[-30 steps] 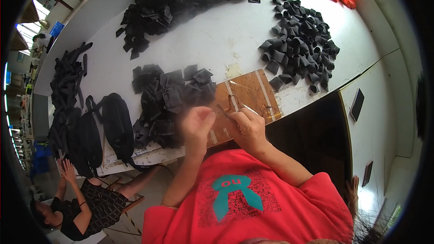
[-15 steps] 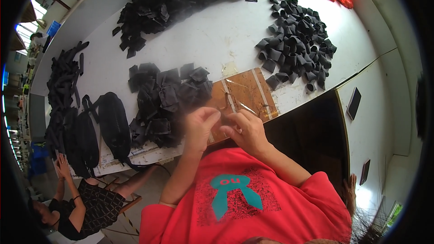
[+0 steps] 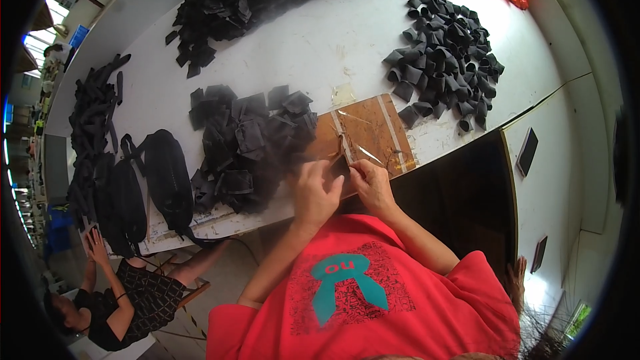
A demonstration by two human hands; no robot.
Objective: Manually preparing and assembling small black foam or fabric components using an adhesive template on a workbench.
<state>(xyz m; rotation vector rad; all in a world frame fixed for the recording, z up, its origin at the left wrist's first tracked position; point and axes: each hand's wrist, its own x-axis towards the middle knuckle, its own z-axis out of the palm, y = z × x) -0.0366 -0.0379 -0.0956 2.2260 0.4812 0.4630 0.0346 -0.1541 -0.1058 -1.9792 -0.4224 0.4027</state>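
- Bending over the brown board's near edge, the left hand keeps its fingers half curled and thumb apart; whether it grips anything, I cannot tell.
- The right hand, also over that edge, has its fingers curled in, thumb and forefinger closed on a small black fabric piece.
- That piece sits between both hands, above the board.
- Directly left of the board lies a pile of flat black pieces; farther left, a black pouch.
- Beyond the board, to its right, spread black looped pieces.
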